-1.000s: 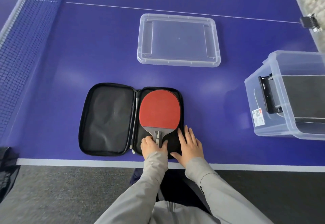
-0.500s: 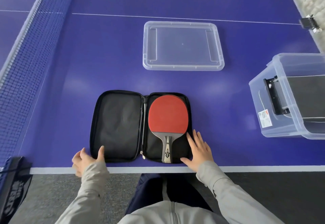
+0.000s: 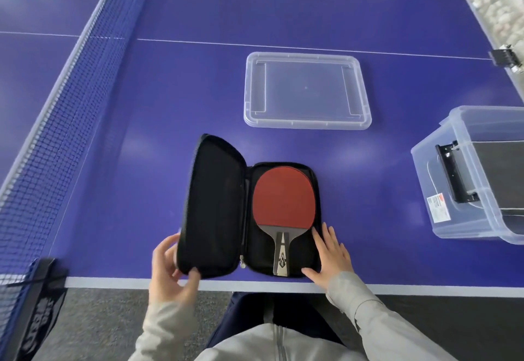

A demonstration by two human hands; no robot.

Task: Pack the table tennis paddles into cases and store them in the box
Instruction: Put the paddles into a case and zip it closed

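One red paddle (image 3: 283,197) lies in the right half of one open black case (image 3: 215,207) at six o'clock. Left hand (image 3: 170,272) pinches the raised flap's corner; right hand (image 3: 330,255), fingers spread, flat beside it. One lid (image 3: 307,91) at twelve, one box (image 3: 442,190) at three, label unreadable.

Blue table (image 3: 170,105) with open black case (image 3: 215,204), clear lid (image 3: 307,90), clear box (image 3: 442,190).

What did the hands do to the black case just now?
The left hand let go of the paddle handle, moved to the left flap of the case, took hold of it and lifted it up to fold it over. The right hand stayed flat on the case's right edge; the paddle stayed inside.
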